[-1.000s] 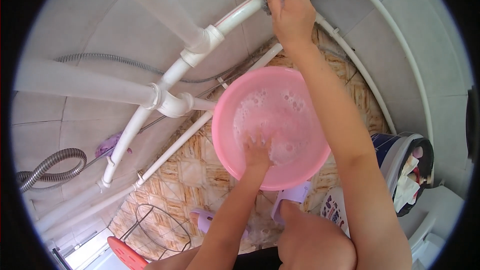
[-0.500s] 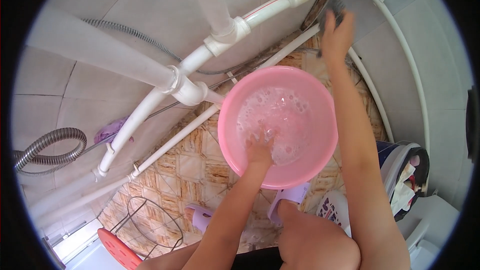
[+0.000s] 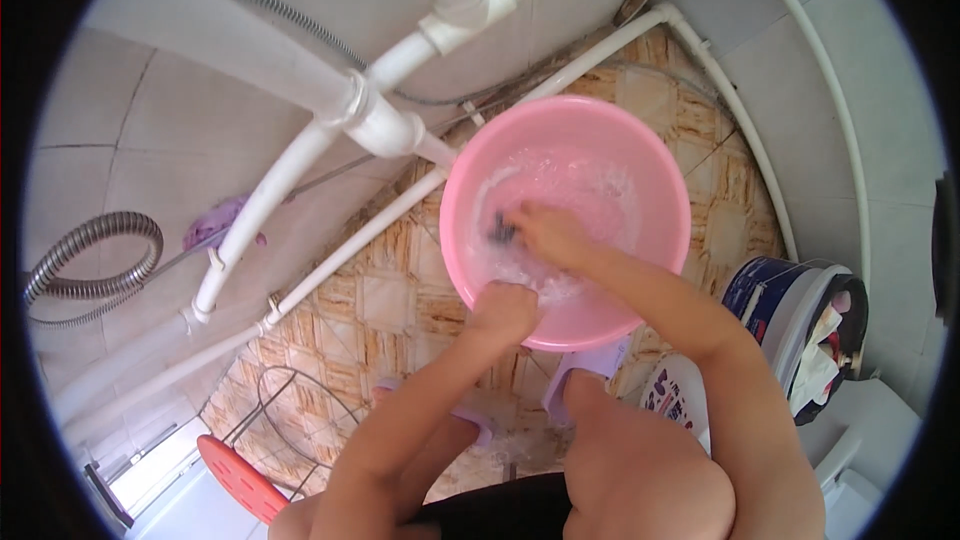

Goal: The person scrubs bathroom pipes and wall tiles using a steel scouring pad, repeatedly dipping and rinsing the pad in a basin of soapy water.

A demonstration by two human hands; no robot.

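A round pink basin [image 3: 665,155] stands on the floor in front of me, with foamy water [image 3: 560,175] in it. My right hand [image 3: 553,235] reaches over the right rim, down to the water. It is closed on a small dark grey thing [image 3: 501,230], too blurred to tell its kind. At the near left side of the basin, my left hand [image 3: 505,310] is closed, knuckles up, just inside the rim. Whatever its fingers hold, if anything, is hidden beneath it.
White pipes [image 3: 290,175] run along the wall at the left and behind the basin. A bucket [image 3: 790,310] with crumpled waste stands at right. A red stool seat [image 3: 240,478] is at lower left, near a wire ring stand [image 3: 320,405]. Purple slippers [image 3: 590,365] are on my feet.
My right hand has come down from beyond the basin into it with the dark grey thing. My left hand, spread in the water before, is now closed near the rim. The view has shifted slightly.
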